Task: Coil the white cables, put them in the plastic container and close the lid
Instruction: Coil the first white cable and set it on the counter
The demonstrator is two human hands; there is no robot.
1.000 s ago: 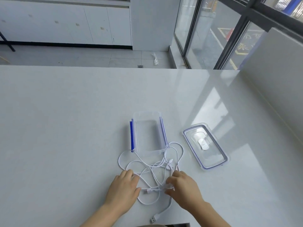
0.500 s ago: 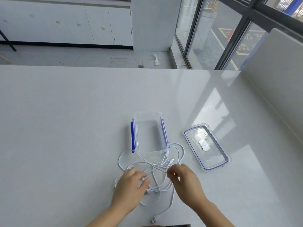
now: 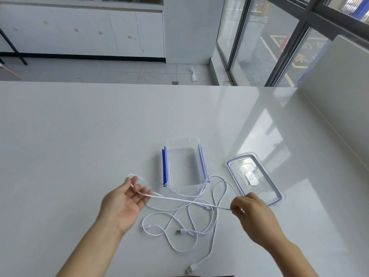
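Observation:
White cables [image 3: 191, 222] lie tangled in loose loops on the white table, just in front of a clear plastic container [image 3: 184, 163] with blue side clips. One stretch of cable is pulled taut above the tangle between my hands. My left hand [image 3: 123, 202] is palm up, the cable's end draped over its fingers and blurred. My right hand [image 3: 251, 210] pinches the same cable at the other side. The clear lid [image 3: 254, 177] lies flat to the right of the container. Two USB plugs rest near the table's front edge.
The white table [image 3: 79, 146] stretches wide to the left and back. A pale wall panel [image 3: 343, 100] runs along its right side. Beyond the far edge are a tiled floor, white cabinets and tall windows.
Both hands rose from the tangle and moved apart, left hand leftward and right hand rightward, drawing one cable out straight between them. The remaining loops have spread over the table.

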